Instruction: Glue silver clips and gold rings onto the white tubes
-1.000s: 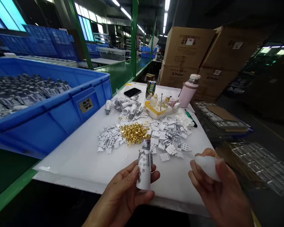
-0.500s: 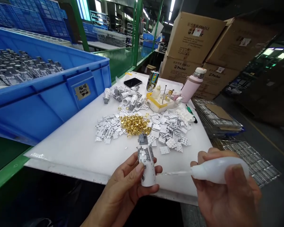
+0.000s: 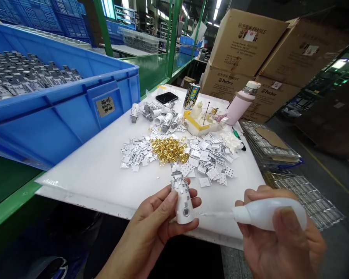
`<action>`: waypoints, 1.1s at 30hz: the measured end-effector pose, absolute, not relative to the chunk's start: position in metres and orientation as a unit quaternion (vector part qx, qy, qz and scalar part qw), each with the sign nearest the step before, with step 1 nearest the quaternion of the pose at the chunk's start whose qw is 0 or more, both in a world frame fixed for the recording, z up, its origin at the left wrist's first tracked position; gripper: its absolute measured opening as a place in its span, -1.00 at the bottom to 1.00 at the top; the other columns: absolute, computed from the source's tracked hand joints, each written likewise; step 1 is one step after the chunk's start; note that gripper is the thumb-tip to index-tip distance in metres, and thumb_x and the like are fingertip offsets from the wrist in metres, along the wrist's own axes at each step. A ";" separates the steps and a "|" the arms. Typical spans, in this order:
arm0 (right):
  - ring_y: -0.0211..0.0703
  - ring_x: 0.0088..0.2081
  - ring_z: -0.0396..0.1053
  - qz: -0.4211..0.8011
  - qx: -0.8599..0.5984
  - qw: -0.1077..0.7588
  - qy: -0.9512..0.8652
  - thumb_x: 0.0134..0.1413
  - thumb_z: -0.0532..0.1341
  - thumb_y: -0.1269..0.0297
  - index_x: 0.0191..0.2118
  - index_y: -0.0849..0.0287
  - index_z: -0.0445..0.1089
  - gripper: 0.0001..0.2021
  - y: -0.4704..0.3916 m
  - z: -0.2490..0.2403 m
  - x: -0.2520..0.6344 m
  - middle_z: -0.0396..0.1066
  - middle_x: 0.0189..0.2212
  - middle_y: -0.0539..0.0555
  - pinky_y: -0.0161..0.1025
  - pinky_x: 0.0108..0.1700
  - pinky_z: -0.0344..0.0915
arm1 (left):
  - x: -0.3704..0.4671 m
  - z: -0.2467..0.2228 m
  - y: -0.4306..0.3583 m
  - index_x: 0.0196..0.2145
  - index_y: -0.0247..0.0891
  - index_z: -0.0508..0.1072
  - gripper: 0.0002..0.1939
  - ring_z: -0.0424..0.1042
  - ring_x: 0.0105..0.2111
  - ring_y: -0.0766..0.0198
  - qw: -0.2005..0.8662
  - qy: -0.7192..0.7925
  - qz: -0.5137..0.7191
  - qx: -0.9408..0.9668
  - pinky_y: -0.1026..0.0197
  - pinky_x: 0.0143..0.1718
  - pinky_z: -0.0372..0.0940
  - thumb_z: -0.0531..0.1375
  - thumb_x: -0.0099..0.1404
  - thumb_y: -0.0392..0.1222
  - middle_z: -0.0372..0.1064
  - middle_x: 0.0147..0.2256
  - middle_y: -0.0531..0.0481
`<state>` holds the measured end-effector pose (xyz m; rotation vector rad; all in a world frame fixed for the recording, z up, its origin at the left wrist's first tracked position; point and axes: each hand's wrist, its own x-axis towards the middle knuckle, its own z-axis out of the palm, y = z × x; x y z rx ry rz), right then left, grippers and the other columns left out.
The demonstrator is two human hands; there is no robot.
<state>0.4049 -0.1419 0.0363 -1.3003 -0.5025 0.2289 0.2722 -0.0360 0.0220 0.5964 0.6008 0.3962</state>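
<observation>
My left hand [image 3: 159, 217] is wrapped round a small white and grey tower-shaped model part [image 3: 184, 203], upright, with a round ring detail near its base facing me. My right hand [image 3: 285, 240] grips a white squeeze bottle [image 3: 270, 213] lying sideways. The bottle's thin clear nozzle points left, its tip close beside the lower part of the model; whether they touch I cannot tell. Beyond the model lie a heap of gold rings [image 3: 170, 150], white square plates [image 3: 212, 157] to the right and smaller white pieces [image 3: 136, 153] to the left.
More tower parts [image 3: 159, 114] lie behind the rings, near a black phone [image 3: 166, 97]. A yellow-edged tray [image 3: 195, 127] holds small bottles beside a pink flask [image 3: 241, 106]. At left stands a blue crate [image 3: 75, 120] full of parts; cardboard boxes [image 3: 247, 42] are stacked behind.
The model part has turned in my left hand, so the ring detail now faces me. The nozzle stays beside its base. My view has shifted slightly.
</observation>
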 end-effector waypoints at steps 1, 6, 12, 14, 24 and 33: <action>-0.24 -0.53 0.27 0.096 -0.599 0.759 -0.238 0.02 0.34 0.03 -0.40 0.09 0.49 -0.77 -0.142 0.035 0.405 0.30 -0.49 0.04 -0.40 -0.67 0.16 | 0.272 0.023 -0.036 -0.03 -0.25 0.54 -0.70 0.46 -0.09 0.15 0.893 0.289 0.189 0.289 0.21 -0.16 0.48 0.18 0.35 -0.11 0.53 -0.10 -0.17; -0.15 -0.45 0.33 0.057 -0.611 0.744 -0.266 0.07 0.32 0.06 -0.36 0.09 0.50 -0.79 -0.146 0.026 0.406 0.29 -0.50 0.04 -0.33 -0.59 0.20 | 0.273 0.020 -0.038 0.00 -0.20 0.52 -0.69 0.43 -0.07 0.15 0.889 0.296 0.190 0.295 0.22 -0.17 0.48 0.19 0.34 -0.10 0.53 -0.12 -0.14; -0.10 -0.40 0.35 0.025 -0.633 0.721 -0.282 0.08 0.32 0.06 -0.34 0.07 0.50 -0.80 -0.149 0.022 0.405 0.31 -0.44 0.06 -0.23 -0.48 0.21 | 0.272 0.017 -0.041 -0.01 -0.19 0.52 -0.68 0.41 -0.07 0.16 0.884 0.308 0.184 0.301 0.25 -0.18 0.48 0.20 0.33 -0.06 0.51 -0.10 -0.13; -0.09 -0.40 0.35 0.025 -0.637 0.719 -0.279 0.08 0.31 0.07 -0.34 0.07 0.50 -0.82 -0.148 0.023 0.404 0.31 -0.42 0.07 -0.23 -0.49 0.23 | 0.271 0.018 -0.041 0.00 -0.18 0.52 -0.67 0.41 -0.07 0.16 0.884 0.311 0.182 0.299 0.24 -0.18 0.48 0.20 0.33 -0.06 0.50 -0.11 -0.12; -0.07 -0.38 0.35 -0.001 -0.665 0.682 -0.304 0.10 0.29 0.11 -0.35 0.11 0.46 -0.82 -0.147 0.022 0.407 0.36 -0.37 0.13 -0.29 -0.59 0.20 | 0.274 0.016 -0.041 0.02 -0.19 0.51 -0.67 0.40 -0.11 0.20 0.888 0.297 0.177 0.304 0.24 -0.19 0.48 0.19 0.34 -0.07 0.50 -0.10 -0.13; -0.03 -0.36 0.41 -0.081 -0.674 0.647 -0.348 0.07 0.30 0.10 -0.41 0.16 0.46 -0.78 -0.145 0.023 0.410 0.39 -0.42 0.12 -0.23 -0.49 0.24 | 0.273 0.013 -0.042 0.03 -0.20 0.50 -0.66 0.39 -0.12 0.23 0.889 0.301 0.177 0.295 0.24 -0.18 0.49 0.17 0.35 -0.07 0.49 -0.10 -0.13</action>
